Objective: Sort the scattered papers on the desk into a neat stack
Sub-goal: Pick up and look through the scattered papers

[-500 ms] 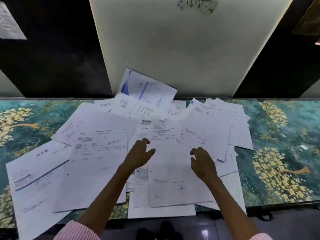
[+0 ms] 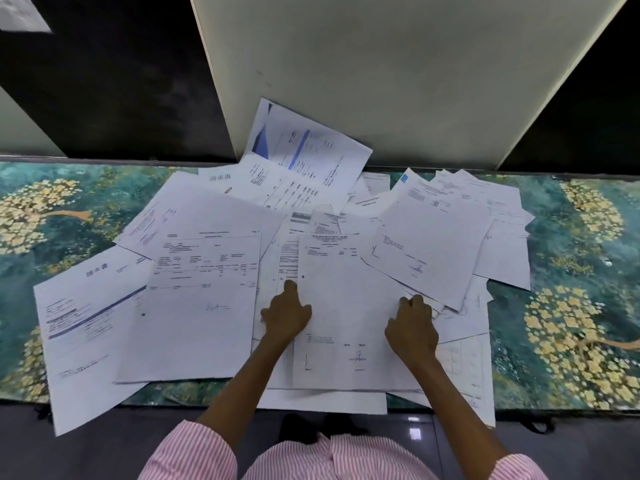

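1 head-worn wide-angle view looks forward and steeply down, close above the desk (image 2: pixel 571 237), papers (image 2: pixel 207 289) spread around both hands.

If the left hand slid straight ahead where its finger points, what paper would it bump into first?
The left hand points away from the person. Its fingertip already lies on a sheet with a printed table; further along that line comes the paper with a grey band, though the overlaps make the order uncertain.
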